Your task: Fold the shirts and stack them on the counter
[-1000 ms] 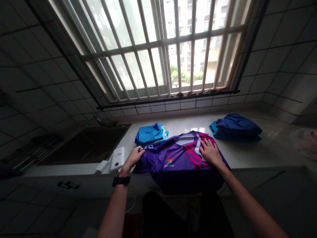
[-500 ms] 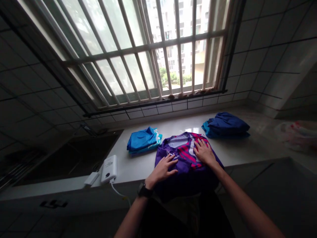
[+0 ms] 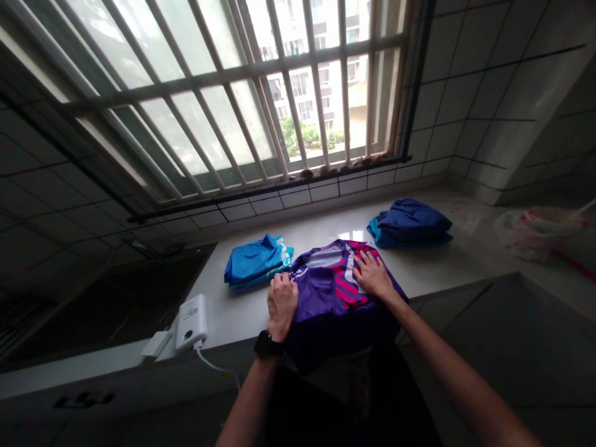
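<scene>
A purple jersey [image 3: 316, 295] with a red-striped patch lies on the counter, its collar toward the window and its lower part hanging over the front edge. At its left edge, near the shoulder, my left hand [image 3: 282, 302] has its fingers curled together on the fabric; a black watch is on that wrist. My right hand [image 3: 374, 275] rests flat over the striped side, fingers spread. Just beyond my left hand sits a folded light-blue garment [image 3: 254, 259]. A folded dark-blue garment [image 3: 414, 220] lies farther back on the right.
A white power bank [image 3: 192, 323] with a cable stands near the counter's [image 3: 233, 313] front edge, beside a small white box [image 3: 156, 345]. The dark sink [image 3: 139, 292] is at the left. A plastic bag [image 3: 524, 236] lies at the right, below the barred window [image 3: 223, 76].
My left hand has moved left from lying spread on the jersey's front to its left edge, fingers now curled. My right hand stays on the striped side. The view has shifted slightly.
</scene>
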`<state>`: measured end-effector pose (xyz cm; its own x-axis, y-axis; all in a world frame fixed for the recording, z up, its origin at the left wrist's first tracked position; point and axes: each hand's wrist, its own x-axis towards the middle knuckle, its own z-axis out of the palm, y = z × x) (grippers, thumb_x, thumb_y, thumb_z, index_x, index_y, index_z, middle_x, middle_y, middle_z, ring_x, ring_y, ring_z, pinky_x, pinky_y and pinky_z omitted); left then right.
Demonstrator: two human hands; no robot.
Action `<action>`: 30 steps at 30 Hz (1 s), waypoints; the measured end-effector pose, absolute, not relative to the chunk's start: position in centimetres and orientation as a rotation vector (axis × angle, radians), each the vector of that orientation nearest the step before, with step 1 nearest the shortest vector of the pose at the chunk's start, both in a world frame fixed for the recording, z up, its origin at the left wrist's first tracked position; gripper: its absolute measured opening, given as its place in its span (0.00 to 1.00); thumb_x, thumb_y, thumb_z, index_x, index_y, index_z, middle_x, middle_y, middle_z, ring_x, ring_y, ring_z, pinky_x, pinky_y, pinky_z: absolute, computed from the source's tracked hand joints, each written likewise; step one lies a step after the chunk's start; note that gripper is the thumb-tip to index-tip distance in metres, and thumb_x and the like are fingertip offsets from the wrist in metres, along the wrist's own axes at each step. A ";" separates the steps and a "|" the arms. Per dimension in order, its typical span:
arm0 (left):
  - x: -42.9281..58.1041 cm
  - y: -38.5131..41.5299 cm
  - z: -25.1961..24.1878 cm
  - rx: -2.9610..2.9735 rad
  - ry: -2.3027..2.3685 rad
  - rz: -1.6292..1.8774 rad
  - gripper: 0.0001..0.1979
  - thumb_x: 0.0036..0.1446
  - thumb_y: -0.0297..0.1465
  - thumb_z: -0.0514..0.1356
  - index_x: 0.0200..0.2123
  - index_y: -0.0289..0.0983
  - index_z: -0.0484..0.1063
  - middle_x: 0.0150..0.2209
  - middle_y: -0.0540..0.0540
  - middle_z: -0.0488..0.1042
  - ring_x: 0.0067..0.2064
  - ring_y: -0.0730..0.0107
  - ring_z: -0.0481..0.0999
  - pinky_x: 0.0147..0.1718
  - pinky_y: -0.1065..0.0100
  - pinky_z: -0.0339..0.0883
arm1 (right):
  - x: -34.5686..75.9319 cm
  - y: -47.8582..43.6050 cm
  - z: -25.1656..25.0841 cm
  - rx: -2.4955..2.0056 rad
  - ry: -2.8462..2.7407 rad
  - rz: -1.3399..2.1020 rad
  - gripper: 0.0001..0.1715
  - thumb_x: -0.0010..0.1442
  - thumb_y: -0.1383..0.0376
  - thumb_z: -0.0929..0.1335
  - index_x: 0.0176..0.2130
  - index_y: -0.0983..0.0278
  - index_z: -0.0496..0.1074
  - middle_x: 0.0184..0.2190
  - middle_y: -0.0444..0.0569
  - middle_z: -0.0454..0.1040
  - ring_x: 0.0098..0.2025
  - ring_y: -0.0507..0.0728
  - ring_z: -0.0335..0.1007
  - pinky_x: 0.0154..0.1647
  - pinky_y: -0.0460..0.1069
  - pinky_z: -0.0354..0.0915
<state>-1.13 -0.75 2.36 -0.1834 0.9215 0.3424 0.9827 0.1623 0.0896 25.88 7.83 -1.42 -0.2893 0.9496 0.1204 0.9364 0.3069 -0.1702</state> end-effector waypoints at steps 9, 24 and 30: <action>-6.2 1.8 3.0 -1.902 -2.736 -0.677 0.19 0.49 0.30 0.68 0.46 0.34 0.74 0.41 0.38 0.82 0.44 0.54 0.82 0.43 0.62 0.74 | 26.0 9.4 3.9 -1.776 -2.423 0.279 0.26 0.70 0.58 0.59 0.53 0.65 0.78 0.58 0.60 0.75 0.60 0.66 0.69 0.61 0.57 0.61; -4.3 8.7 11.5 -2.068 -2.398 -1.274 0.07 0.55 0.22 0.55 0.33 0.38 0.71 0.38 0.43 0.79 0.46 0.61 0.80 0.49 0.61 0.73 | 24.4 16.1 11.1 -1.653 -2.249 0.362 0.13 0.57 0.72 0.67 0.43 0.67 0.77 0.44 0.55 0.78 0.45 0.58 0.74 0.45 0.46 0.66; -5.9 5.9 15.4 -2.054 -1.738 -1.864 0.09 0.59 0.38 0.59 0.40 0.39 0.69 0.45 0.43 0.77 0.47 0.63 0.78 0.51 0.61 0.73 | 25.8 12.8 15.6 -1.220 -1.790 0.095 0.07 0.63 0.67 0.62 0.39 0.63 0.69 0.46 0.54 0.71 0.50 0.58 0.68 0.54 0.50 0.64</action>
<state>-5.95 5.91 15.40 -0.2072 0.7383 0.6419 0.5890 -0.4298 0.6844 25.76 12.76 15.58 -0.0683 0.7620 0.6440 0.6897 0.5025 -0.5214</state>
